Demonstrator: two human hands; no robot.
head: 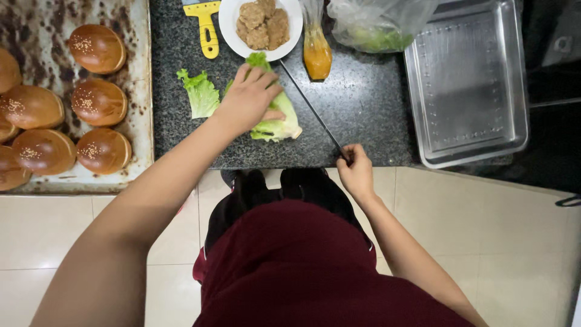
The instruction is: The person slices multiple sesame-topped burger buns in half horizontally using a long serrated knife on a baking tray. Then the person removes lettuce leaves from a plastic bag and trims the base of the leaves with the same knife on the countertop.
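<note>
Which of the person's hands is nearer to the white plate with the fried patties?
Left. The left hand presses on the lettuce just below the white plate. The right hand holds the knife handle at the counter's front edge, farther away.

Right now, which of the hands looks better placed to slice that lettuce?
Probably the right hand: it grips the knife, whose blade lies beside the lettuce. The left hand presses flat on the leaves.

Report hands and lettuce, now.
Left hand pressing lettuce leaf flat on counter. Right hand gripping knife, blade beside leaf. Nothing obstructing.
</note>
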